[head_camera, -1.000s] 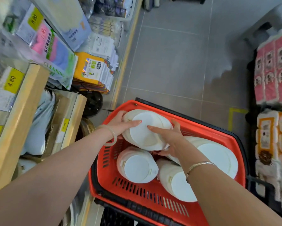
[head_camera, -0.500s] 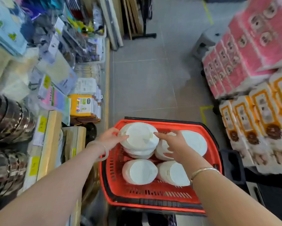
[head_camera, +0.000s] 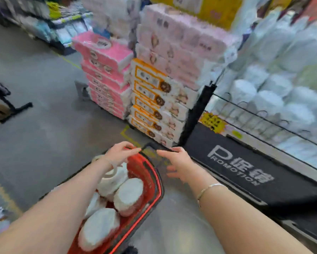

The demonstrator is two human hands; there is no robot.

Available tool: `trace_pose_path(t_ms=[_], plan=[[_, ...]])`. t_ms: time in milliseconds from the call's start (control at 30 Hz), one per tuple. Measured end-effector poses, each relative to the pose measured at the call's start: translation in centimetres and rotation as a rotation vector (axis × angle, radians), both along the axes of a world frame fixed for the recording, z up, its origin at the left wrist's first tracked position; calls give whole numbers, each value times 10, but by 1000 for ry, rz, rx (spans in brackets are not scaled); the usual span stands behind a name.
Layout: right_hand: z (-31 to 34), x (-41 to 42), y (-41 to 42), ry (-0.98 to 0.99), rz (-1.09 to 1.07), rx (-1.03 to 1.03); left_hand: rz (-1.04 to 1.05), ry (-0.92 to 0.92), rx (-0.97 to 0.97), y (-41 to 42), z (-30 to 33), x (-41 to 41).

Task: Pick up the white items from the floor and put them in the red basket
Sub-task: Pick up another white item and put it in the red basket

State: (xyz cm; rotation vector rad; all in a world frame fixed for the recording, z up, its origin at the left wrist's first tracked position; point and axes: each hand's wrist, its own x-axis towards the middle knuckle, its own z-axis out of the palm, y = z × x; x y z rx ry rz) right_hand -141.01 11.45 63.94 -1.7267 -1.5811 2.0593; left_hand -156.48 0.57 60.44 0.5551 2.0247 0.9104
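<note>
The red basket [head_camera: 154, 180] stands on the grey floor [head_camera: 44, 143], and white items [head_camera: 128, 194] lie inside it, filling it from the near end up to its far end. The left hand [head_camera: 120, 153] hovers over the basket's far rim, fingers loose and holding nothing. The right hand [head_camera: 178, 162] is just past the basket's right edge over the floor, fingers spread and empty. Stacked tissue packs [head_camera: 154, 99] stand beyond the basket, beside a black promotion board [head_camera: 245, 165].

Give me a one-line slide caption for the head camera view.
Both hands, left and right, reach over a red basket holding white items.
</note>
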Motion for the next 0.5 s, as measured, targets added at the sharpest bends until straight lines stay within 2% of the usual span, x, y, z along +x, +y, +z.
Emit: trace_pose_path(t_ms=[200,300,500], plan=[[30,179,64,8,-314,80,-387,17,45,123,36,167],[30,299,82,0,-472,79,-561,45,28,169,42,271],[23,527,79,-86,-783,93,-878,3,26,220,50,500]])
